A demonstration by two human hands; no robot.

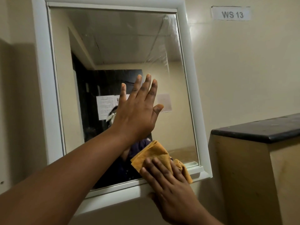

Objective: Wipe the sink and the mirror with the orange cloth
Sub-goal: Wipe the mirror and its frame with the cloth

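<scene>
A mirror [123, 46] in a white frame [43, 78] hangs on the cream wall and fills most of the head view. My left hand [138, 109] lies flat on the middle of the glass, fingers straight and spread. My right hand [168, 181] presses the folded orange cloth [155, 155] against the mirror's lower right corner with straight fingers. Part of the cloth hangs over the bottom frame. Wipe streaks show on the glass at the upper right. The sink is out of view.
A cream partition with a dark top ledge [259, 129] stands close to the right of the mirror. A label reading WS 13 [231, 13] is stuck high on the wall. The mirror reflects a dark door with paper notices.
</scene>
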